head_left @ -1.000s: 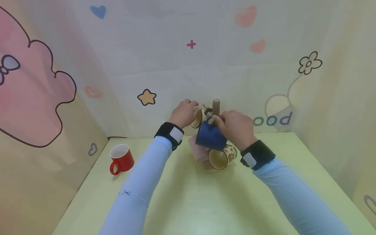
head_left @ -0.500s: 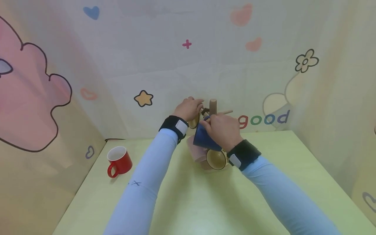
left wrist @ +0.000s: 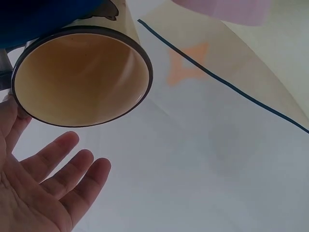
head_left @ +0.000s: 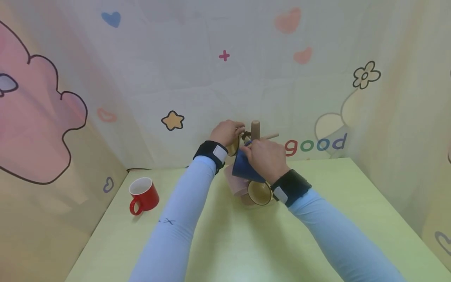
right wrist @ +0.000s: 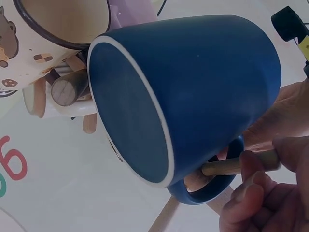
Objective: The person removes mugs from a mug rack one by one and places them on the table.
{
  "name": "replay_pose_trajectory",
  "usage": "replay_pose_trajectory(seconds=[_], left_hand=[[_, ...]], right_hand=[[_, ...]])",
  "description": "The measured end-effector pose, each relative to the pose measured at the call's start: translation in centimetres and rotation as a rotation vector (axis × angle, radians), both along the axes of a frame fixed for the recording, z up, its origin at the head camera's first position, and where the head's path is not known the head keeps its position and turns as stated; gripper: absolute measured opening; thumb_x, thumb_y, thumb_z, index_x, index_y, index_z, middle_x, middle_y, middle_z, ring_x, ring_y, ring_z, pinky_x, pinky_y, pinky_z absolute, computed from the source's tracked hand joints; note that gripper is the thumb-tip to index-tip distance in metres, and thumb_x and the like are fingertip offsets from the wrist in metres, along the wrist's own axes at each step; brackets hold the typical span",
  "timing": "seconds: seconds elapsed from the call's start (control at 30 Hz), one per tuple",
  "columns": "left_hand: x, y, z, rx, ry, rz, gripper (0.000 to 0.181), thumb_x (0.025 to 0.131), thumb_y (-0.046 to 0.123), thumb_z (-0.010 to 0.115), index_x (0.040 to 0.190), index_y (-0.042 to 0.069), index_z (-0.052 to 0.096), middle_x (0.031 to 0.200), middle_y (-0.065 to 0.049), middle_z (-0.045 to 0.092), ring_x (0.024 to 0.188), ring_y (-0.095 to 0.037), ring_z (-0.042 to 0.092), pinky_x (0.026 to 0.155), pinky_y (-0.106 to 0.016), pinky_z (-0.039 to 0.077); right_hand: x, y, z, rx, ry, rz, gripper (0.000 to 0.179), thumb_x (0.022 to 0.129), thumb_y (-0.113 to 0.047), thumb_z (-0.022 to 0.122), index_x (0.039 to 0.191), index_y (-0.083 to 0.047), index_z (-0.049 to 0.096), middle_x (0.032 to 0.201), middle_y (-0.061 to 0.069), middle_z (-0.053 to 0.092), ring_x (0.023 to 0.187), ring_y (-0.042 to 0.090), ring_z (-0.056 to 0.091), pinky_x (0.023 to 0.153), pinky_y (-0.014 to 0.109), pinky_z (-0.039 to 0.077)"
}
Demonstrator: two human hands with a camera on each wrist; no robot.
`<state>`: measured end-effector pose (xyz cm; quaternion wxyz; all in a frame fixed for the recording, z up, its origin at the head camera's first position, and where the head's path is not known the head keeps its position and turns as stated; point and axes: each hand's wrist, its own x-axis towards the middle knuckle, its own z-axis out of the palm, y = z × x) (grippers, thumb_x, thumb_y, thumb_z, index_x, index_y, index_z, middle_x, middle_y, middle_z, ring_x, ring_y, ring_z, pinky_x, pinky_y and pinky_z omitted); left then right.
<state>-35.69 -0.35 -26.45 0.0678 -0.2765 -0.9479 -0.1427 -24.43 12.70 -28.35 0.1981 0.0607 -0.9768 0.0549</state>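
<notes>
A wooden mug tree (head_left: 255, 129) stands near the back wall with several mugs on it. The blue mug (right wrist: 193, 92) hangs tilted, and a wooden peg (right wrist: 224, 166) passes through its handle. My right hand (head_left: 267, 158) pinches the tip of that peg beside the handle. My left hand (head_left: 224, 133) is at the back left of the tree, thumb and forefinger at a peg end by the cream mug (left wrist: 82, 79). The other left fingers (left wrist: 89, 186) spread out below its dark rim. Its handle is mostly out of frame.
A red mug (head_left: 144, 194) stands upright on the pale green table (head_left: 232, 243) to the left. Lower on the tree are a pink mug (head_left: 234, 182) and a second cream mug (head_left: 260, 192) with its mouth facing me. Printed cloth (head_left: 197, 86) surrounds the table.
My right hand has moved left and slightly down with the blue mug, uncovering a peg on the right. My left fingers have moved closer to the peg end. The view has shifted slightly.
</notes>
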Motion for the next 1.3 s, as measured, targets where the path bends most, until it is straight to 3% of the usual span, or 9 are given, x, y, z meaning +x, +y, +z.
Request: replay_pose_trajectory(seconds=[0.3,0.6,0.73,0.97,1.3], left_hand=[[0.2,0.0,-0.2,0.008,-0.008,0.033,0.032,0.106,0.029,0.046,0.129,0.015,0.065,0.116,-0.006,0.069,0.102,-0.022,0.065,0.089,-0.035,0.050],[0.1,0.2,-0.4,0.002,0.008,0.064,0.030,0.106,0.031,0.047,0.123,0.018,0.068,0.108,-0.004,0.070,0.091,-0.019,0.063,0.079,-0.032,0.051],[0.1,0.1,-0.5,-0.005,0.014,0.086,0.031,0.106,0.033,0.047,0.125,0.020,0.068,0.110,-0.003,0.071,0.095,-0.019,0.065,0.080,-0.032,0.053],[1.0,-0.5,-0.1,0.010,0.026,0.145,0.035,0.103,0.037,0.049,0.128,0.020,0.068,0.119,-0.003,0.070,0.106,-0.020,0.066,0.086,-0.036,0.054],[1.9,-0.6,-0.1,-0.002,0.029,0.168,0.031,0.104,0.034,0.052,0.122,0.018,0.071,0.115,-0.003,0.071,0.103,-0.020,0.066,0.086,-0.037,0.054]], right_hand=[[0.0,-0.1,0.1,-0.019,-0.032,-0.001,0.051,0.099,-0.050,0.054,0.084,-0.003,0.069,0.066,0.009,0.057,0.054,0.025,0.057,0.045,0.036,0.048],[0.0,0.0,0.1,-0.018,-0.040,-0.007,0.052,0.100,-0.049,0.053,0.085,-0.002,0.068,0.067,0.010,0.057,0.054,0.026,0.057,0.044,0.037,0.047],[-0.1,0.3,0.2,-0.026,-0.063,0.002,0.051,0.100,-0.048,0.052,0.088,-0.002,0.069,0.072,0.011,0.060,0.056,0.027,0.059,0.045,0.038,0.049],[-0.6,2.1,0.0,-0.058,-0.059,0.000,0.044,0.102,-0.043,0.050,0.099,-0.005,0.072,0.092,0.018,0.068,0.070,0.038,0.065,0.055,0.053,0.050],[-0.5,3.6,0.0,-0.045,-0.041,0.009,0.042,0.103,-0.038,0.050,0.091,-0.003,0.070,0.084,0.015,0.064,0.069,0.034,0.064,0.058,0.051,0.052]])
